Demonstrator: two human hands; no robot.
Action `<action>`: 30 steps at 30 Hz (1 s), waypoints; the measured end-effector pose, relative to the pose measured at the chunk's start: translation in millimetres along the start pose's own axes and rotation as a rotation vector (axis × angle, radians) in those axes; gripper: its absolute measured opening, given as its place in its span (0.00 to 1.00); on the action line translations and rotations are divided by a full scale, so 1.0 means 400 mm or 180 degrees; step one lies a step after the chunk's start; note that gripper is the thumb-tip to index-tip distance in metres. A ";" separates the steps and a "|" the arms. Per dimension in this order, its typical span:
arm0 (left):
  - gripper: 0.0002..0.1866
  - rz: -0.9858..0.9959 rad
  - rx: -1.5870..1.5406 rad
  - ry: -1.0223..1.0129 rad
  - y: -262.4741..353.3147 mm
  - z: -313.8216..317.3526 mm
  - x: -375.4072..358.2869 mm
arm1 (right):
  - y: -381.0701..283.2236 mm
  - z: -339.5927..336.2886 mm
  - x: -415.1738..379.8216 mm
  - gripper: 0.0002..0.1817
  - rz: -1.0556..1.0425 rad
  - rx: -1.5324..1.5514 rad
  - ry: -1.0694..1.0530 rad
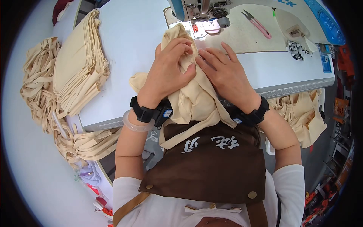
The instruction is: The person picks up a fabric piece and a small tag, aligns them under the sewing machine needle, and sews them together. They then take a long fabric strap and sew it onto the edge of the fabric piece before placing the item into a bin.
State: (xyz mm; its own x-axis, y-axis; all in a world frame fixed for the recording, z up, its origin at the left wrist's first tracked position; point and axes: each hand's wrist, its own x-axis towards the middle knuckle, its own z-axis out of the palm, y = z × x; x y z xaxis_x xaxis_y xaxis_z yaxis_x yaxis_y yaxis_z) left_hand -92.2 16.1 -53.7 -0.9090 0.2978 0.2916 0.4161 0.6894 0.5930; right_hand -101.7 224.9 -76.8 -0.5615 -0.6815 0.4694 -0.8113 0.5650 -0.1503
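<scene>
Cream cloth (194, 96) with a long strap lies bunched at the table's front edge, just before the sewing machine's needle area (200, 28). Its strap hangs down over the brown apron. My left hand (172, 68) is closed on the cloth, fingers curled over its upper part and thumb bent towards them. Along the cloth's right edge rests my right hand (223, 72), its fingers stretched out and slightly apart, fingertips touching the edge. The cloth's far end reaches up beside the lit presser foot. What lies under my left fingers is hidden.
Left on the table stands a stack of folded cream cloth (77, 62), with bundled straps (39, 83) beside it. Pink-handled thread snips (257, 24) lie right of the needle. A patterned scrap (297, 50) sits farther right. More cream cloth (302, 113) hangs below the right edge.
</scene>
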 end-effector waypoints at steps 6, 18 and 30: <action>0.19 0.0072 0.0065 0.0008 0.012 0.018 0.016 | 0.004 -0.011 -0.021 0.21 0.0115 -0.0090 -0.0075; 0.22 0.0242 0.0128 -0.0593 -0.014 -0.020 0.018 | 0.014 -0.009 -0.027 0.22 0.0069 -0.0093 -0.0095; 0.20 0.0280 0.0327 -0.0620 -0.017 -0.012 0.004 | 0.005 -0.019 -0.022 0.25 0.0148 -0.0169 -0.0253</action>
State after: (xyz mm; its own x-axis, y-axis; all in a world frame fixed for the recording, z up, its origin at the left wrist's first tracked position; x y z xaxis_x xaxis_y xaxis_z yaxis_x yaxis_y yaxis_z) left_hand -96.3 8.7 -53.7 -0.8611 0.4746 0.1825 0.4982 0.7157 0.4894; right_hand -97.1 235.8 -74.7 -0.6113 -0.6875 0.3921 -0.7754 0.6193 -0.1231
